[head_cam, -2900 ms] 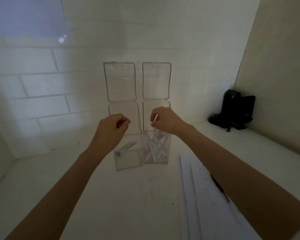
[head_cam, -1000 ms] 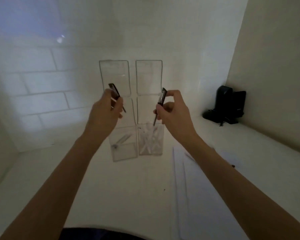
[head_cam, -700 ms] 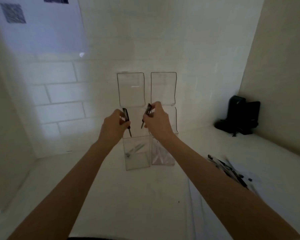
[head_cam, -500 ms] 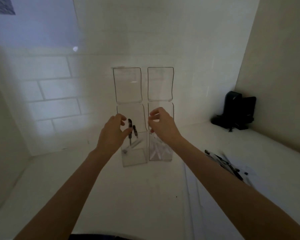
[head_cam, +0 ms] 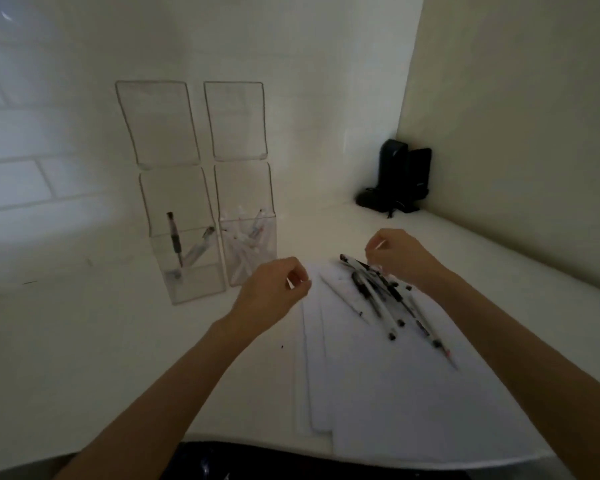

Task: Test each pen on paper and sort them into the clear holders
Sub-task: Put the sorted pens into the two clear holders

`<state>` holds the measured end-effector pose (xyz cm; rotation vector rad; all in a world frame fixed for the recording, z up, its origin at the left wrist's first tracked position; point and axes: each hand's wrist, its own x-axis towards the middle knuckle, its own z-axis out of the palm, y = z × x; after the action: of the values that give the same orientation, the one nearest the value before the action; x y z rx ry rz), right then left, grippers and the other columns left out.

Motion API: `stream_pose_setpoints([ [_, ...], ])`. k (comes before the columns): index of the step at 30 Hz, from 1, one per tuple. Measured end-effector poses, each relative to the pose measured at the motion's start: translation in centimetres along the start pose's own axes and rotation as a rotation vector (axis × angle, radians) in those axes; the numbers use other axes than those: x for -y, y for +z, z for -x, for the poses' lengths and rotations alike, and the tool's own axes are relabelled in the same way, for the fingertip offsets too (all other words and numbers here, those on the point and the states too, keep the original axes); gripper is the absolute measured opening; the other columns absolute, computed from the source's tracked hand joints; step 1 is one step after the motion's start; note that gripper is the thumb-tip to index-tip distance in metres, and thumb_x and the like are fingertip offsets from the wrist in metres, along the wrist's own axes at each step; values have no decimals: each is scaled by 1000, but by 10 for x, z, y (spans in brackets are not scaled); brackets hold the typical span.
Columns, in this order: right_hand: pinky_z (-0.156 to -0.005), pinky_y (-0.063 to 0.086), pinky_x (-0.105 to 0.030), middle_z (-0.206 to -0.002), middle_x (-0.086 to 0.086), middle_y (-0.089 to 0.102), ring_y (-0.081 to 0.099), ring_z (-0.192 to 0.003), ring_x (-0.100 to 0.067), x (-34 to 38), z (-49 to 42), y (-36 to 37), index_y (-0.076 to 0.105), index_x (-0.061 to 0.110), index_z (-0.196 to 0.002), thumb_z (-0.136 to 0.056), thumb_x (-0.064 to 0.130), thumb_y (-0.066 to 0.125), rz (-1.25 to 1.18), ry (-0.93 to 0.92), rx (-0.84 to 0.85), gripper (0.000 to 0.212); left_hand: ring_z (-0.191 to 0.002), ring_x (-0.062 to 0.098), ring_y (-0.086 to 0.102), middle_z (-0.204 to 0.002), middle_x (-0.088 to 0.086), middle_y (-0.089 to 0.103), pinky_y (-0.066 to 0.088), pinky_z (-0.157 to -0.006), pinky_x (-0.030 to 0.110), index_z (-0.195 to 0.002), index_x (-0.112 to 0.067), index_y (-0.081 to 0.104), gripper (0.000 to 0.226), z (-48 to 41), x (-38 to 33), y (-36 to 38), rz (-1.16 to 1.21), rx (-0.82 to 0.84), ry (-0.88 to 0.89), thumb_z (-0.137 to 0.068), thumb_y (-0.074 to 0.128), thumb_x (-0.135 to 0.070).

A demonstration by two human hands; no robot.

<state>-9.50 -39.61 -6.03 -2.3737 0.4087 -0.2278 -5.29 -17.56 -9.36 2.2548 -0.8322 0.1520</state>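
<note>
Two clear holders stand on the counter against the wall. The left holder (head_cam: 191,282) has a dark pen (head_cam: 174,239) upright in it and a clear pen leaning. The right holder (head_cam: 257,258) contains several white pens. Two more holders (head_cam: 160,123) above them are empty. A pile of loose pens (head_cam: 378,289) lies on white paper sheets (head_cam: 388,382). My left hand (head_cam: 274,289) hovers at the paper's left edge, fingers curled, nothing visible in it. My right hand (head_cam: 400,256) is pinched just above the far end of the pile; a thin pale sliver shows at its fingertips.
A black device (head_cam: 399,181) with a cable sits in the far right corner of the white counter (head_cam: 101,341). A side wall runs along the right. The counter's front edge is close to my body.
My hands were up at the holders with dark pen pieces; those are gone from my hands and a dark pen stands in the left holder. Both hands have come down to the paper and pile.
</note>
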Motion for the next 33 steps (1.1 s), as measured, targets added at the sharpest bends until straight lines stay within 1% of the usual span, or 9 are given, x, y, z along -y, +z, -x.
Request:
stream_pose_setpoints([
  [3, -66, 42, -26, -98, -9, 61, 55, -80, -18, -23, 13, -6, 62, 9, -91, -89, 16, 56, 196, 85, 93, 10, -72, 11, 55, -77, -11, 56, 46, -69, 27, -80, -21, 58, 9, -5, -4, 31, 12, 95, -105, -87, 58, -27],
  [6, -54, 37, -19, -75, 1, 57, 50, -64, -10, -36, 27, 1, 57, 19, -68, -88, 18, 59, 222, 62, 192, 20, -76, 13, 54, -75, -8, 53, 41, -62, 27, -78, -20, 55, 17, -12, -11, 57, -16, 110, -198, -89, 53, -33],
  [8, -51, 34, -18, -69, 7, 53, 48, -62, -7, -43, 31, 9, 54, 22, -68, -86, 21, 62, 241, 31, 216, 20, -76, 12, 50, -80, -7, 52, 35, -60, 25, -84, -20, 54, 16, -17, -18, 71, -37, 107, -215, -90, 51, -34],
  [14, -62, 39, -26, -82, 4, 52, 54, -79, -18, -54, 26, 6, 57, 18, -82, -88, 33, 58, 271, 36, -174, 16, -79, 14, 49, -99, 2, 52, 38, -64, 25, -98, -18, 58, 21, -31, -38, 97, -74, 134, -195, -92, 48, -36],
  [20, -61, 42, -29, -79, -2, 58, 56, -73, -18, -68, 33, 9, 60, 13, -84, -87, 34, 60, 271, 148, 50, 21, -111, 28, 43, -119, 11, 47, 36, -90, 38, -112, -12, 53, 48, -51, -47, 122, -417, 132, -290, -89, 43, -54],
  [24, -52, 35, -25, -65, -5, 55, 50, -57, -16, -75, 29, 13, 54, 13, -66, -86, 27, 59, 213, 139, 8, 24, -112, 28, 46, -117, 9, 55, 33, -95, 40, -111, -16, 54, 38, -61, -49, 125, -397, 222, -346, -91, 43, -47],
  [28, -57, 39, -26, -72, -14, 61, 52, -60, -18, -75, 26, 15, 56, 10, -71, -88, 24, 58, 102, 129, -36, 22, -112, 27, 49, -113, 5, 59, 31, -101, 42, -103, -19, 56, 30, -64, -50, 117, -282, 320, -432, -86, 50, -42],
  [31, -53, 36, -18, -76, -11, 61, 52, -65, -17, -65, 27, 15, 62, 3, -82, -92, 22, 56, 50, 42, -114, 22, -99, 27, 57, -101, 12, 63, 45, -89, 37, -91, -11, 61, 34, -60, -44, 106, -81, 347, -426, -83, 57, -43],
  [33, -49, 35, -10, -73, -2, 57, 50, -65, -14, -52, 27, 16, 62, 6, -86, -93, 24, 55, 21, -37, -169, 21, -80, 24, 59, -81, 10, 60, 43, -60, 24, -79, -8, 62, 29, -59, -40, 88, 47, 281, -397, -86, 58, -36],
])
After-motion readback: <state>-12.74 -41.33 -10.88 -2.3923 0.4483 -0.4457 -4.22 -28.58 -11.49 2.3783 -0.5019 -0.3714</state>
